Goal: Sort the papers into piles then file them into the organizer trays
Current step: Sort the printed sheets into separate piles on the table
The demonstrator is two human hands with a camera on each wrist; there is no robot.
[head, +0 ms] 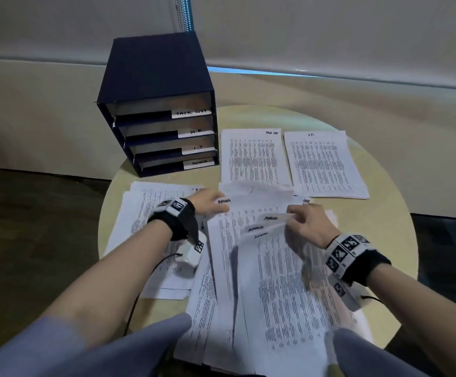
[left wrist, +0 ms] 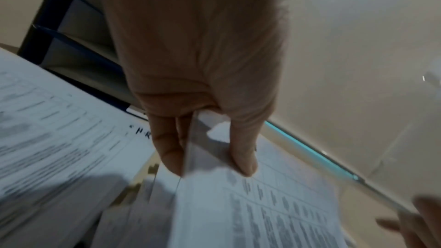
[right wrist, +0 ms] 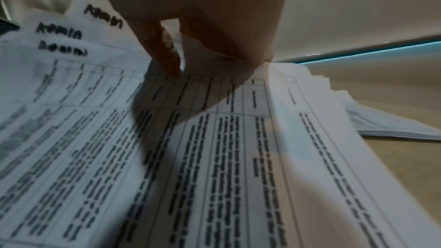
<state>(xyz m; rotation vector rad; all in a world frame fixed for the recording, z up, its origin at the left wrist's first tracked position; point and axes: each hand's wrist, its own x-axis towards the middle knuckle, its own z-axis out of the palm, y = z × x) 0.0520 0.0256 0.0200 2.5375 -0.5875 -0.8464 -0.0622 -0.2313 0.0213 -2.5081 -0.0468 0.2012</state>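
Observation:
Loose printed sheets marked ADMIN lie fanned across the near middle of the round table. My left hand pinches the top left edge of one ADMIN sheet between thumb and fingers. Further right, my right hand pinches the lifted top corners of several ADMIN sheets. Sorted piles sit behind: TASK LIST, I.T., and H.R. at the left under my left wrist. The navy organizer has trays labelled TASK LIST, H.R., I.T. and ADMIN.
The organizer stands at the table's back left edge, its openings facing me. Bare tabletop shows at the right of the loose sheets. A beige wall runs behind, and dark floor lies beyond the table's left side.

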